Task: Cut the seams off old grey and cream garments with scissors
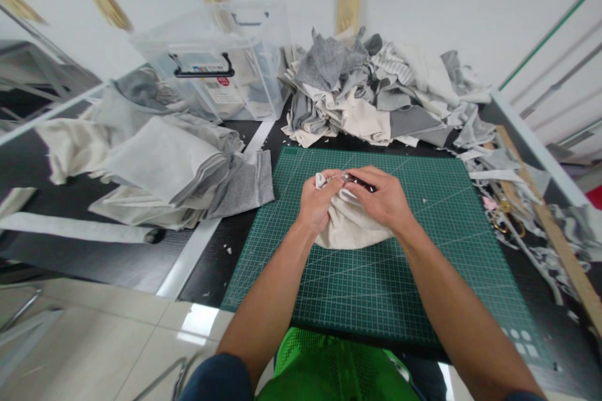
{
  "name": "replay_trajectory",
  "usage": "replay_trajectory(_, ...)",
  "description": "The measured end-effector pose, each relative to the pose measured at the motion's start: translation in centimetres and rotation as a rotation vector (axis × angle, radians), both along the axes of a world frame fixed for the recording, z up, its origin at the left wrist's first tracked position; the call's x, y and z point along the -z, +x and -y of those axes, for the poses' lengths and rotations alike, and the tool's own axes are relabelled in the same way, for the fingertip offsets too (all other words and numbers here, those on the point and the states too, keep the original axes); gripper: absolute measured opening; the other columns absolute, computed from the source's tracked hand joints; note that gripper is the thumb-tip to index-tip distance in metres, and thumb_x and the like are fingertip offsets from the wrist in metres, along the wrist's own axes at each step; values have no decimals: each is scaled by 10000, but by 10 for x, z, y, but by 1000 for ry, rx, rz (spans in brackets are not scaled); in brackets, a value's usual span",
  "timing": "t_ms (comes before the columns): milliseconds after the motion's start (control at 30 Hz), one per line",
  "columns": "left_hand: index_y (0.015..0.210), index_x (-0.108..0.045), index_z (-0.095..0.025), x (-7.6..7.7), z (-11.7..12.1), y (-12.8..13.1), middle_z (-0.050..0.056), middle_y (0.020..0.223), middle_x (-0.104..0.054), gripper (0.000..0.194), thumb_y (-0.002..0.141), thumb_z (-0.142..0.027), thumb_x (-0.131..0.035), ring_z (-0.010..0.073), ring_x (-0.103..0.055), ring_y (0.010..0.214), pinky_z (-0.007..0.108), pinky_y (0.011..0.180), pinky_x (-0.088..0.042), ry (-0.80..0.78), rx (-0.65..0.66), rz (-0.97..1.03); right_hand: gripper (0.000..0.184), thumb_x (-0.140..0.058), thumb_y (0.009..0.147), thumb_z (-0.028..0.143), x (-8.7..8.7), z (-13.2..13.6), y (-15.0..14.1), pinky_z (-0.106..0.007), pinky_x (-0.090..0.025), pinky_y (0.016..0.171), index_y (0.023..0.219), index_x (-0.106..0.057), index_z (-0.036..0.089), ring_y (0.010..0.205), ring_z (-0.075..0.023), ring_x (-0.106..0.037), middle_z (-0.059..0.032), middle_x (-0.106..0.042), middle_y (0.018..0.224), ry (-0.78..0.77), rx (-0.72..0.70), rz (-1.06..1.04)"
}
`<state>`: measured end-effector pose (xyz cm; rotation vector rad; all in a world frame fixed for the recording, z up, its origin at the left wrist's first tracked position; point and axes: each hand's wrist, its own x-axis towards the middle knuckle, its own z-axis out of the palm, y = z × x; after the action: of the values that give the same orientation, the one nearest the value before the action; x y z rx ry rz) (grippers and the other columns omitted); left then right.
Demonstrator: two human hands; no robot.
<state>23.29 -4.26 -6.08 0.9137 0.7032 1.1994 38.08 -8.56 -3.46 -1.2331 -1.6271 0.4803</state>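
Over the green cutting mat [376, 288], my left hand [320, 203] is closed on a bunched piece of cream cloth [355, 229], its fingers pinching the upper edge. My right hand [383, 195] is closed around a small tool with a dark handle [361, 183] and a shiny metal end. That metal end meets the cloth edge between both hands, close to my left fingertips. Fingers cover much of the tool, so its exact kind is unclear. The lower part of the cloth hangs in folds just above or on the mat.
Folded grey and cream fabrics [164, 156] are stacked at the left, near a clear plastic box [221, 69]. A heap of cloth scraps [357, 88] lies behind the mat. To the right are gold-handled scissors [510, 222], fabric strips and a wooden strip [559, 232].
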Motion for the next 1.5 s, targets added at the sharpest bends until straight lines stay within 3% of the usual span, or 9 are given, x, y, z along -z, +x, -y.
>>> replay_trajectory(233, 843, -762, -169, -1, 1, 0, 23, 795, -727, 297, 665, -364, -899, 129, -661, 712, 264, 704, -532, -27, -5, 53, 229, -713, 915, 323, 7, -2, 1, -361, -569, 871, 1119, -797, 262, 961, -202, -713, -46, -776, 1060, 62, 8, -7)
replay_trajectory(700, 840, -758, -162, 2, 0, 1, 33, 822, -732, 278, 686, -352, -890, 133, -666, 727, 272, 726, -541, -23, 3, 67, 201, -720, 907, 293, 11, -3, -3, -355, -572, 892, 1086, -808, 262, 968, -196, -723, -39, -784, 1063, 29, 31, -66)
replay_trajectory(1500, 833, -739, -166, 3, 1, 2, 27, 809, -713, 308, 684, -387, -895, 128, -652, 717, 264, 709, -531, -16, -6, 67, 226, -689, 911, 284, 7, 1, -8, -350, -567, 880, 1108, -794, 250, 970, -195, -717, -40, -781, 1060, 40, 33, -49)
